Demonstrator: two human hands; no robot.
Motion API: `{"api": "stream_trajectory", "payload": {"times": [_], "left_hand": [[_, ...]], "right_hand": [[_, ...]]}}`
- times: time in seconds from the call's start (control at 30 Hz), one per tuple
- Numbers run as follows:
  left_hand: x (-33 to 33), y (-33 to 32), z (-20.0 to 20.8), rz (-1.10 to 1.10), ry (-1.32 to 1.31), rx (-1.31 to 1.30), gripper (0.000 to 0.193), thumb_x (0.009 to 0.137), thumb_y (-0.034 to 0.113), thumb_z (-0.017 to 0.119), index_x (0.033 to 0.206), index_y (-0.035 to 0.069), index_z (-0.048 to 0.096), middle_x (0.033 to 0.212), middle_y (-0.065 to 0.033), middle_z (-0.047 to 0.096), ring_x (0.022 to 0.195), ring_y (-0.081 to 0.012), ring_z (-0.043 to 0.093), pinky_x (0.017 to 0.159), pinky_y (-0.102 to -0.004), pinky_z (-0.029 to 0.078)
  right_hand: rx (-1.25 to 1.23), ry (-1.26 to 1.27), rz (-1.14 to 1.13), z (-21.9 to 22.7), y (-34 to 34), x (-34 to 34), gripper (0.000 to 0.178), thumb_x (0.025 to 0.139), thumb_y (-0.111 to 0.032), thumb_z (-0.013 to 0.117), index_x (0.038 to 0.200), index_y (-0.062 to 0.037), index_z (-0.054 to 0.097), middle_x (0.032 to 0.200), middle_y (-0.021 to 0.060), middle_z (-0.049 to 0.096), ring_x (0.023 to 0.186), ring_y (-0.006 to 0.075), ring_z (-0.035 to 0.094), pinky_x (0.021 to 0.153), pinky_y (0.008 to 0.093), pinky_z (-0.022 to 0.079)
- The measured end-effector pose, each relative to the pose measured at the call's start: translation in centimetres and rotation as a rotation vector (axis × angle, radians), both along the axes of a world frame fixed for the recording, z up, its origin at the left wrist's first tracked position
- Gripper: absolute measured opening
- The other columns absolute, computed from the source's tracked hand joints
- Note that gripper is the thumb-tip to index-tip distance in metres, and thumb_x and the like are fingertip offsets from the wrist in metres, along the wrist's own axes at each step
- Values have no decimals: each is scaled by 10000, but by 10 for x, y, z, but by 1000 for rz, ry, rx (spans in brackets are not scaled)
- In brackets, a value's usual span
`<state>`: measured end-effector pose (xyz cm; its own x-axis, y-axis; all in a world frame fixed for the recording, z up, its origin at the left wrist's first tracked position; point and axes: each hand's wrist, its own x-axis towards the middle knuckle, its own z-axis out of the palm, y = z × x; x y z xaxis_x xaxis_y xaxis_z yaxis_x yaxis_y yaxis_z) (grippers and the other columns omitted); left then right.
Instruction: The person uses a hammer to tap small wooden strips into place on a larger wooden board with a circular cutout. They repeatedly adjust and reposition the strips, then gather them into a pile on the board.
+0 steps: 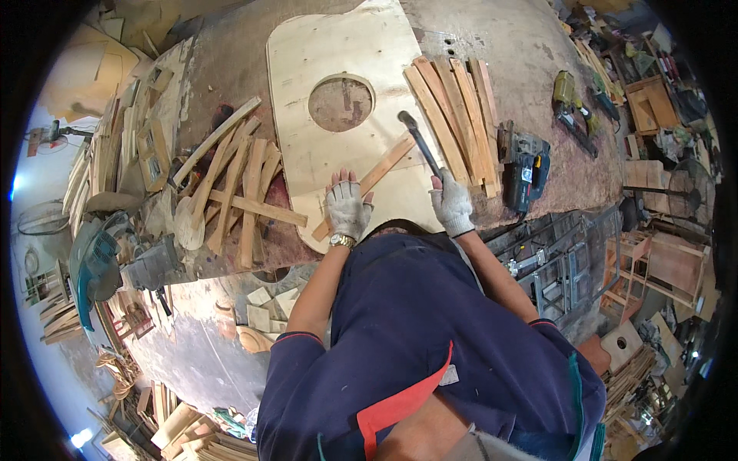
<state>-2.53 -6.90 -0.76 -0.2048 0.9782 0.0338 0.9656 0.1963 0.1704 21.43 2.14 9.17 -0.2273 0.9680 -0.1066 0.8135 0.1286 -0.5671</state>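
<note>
My left hand (348,207), in a white glove with bare fingertips, lies flat with fingers stretched out over a narrow wooden strip (388,164). The strip rests slantwise on a pale plywood panel (300,92) with a round hole, its lower end showing beside my palm. My right hand (451,203), gloved likewise, is closed around the handle of a hammer (422,143). The hammer's dark head is over the panel, near the upper end of the strip. Whether the head touches anything, I cannot tell.
Several wooden strips (459,115) lie right of the panel, beside a jigsaw-like power tool (524,170). Another heap of strips (244,184) is at the left. Farther right lies a green power tool (567,100). A teal saw (96,261) stands past the worktable's left edge.
</note>
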Motion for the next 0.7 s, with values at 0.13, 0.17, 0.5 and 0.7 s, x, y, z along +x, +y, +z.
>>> {"api": "stream_trajectory", "payload": {"times": [0.13, 0.17, 0.5, 0.7], "left_hand": [[1, 4, 1, -3, 12, 31, 778, 938, 466, 600, 1527, 2, 392, 1617, -206, 341, 1504, -404, 288, 1215, -567, 213], [1, 2, 2, 3, 11, 30, 775, 940, 463, 598, 1528, 2, 391, 1617, -207, 340, 1504, -404, 288, 1215, -568, 212], [-3, -1, 10, -22, -158, 184, 418, 883, 292, 688, 1210, 45, 607, 1334, -168, 581, 1254, -379, 532, 1045, -514, 415], [-21, 4, 26, -21, -284, 38, 172, 931, 230, 633, 910, 61, 613, 1016, -149, 665, 929, -373, 625, 795, -471, 504]], "right_hand": [[-99, -133, 20, -40, 3, 15, 298, 995, -327, 559, 1046, -33, 560, 791, 283, 655, 766, 497, 650, 666, 594, 493], [-125, -155, 53, -45, 4, 17, 300, 998, -328, 556, 1058, -34, 555, 799, 282, 659, 767, 497, 651, 667, 596, 493], [-198, -67, -56, -34, 1, 6, 373, 1013, -352, 520, 1026, -1, 647, 892, 303, 675, 878, 497, 656, 758, 562, 514], [-106, 166, -203, -10, -14, 30, 451, 1020, -404, 525, 1013, 18, 683, 866, 298, 673, 852, 474, 670, 729, 516, 501]]}}
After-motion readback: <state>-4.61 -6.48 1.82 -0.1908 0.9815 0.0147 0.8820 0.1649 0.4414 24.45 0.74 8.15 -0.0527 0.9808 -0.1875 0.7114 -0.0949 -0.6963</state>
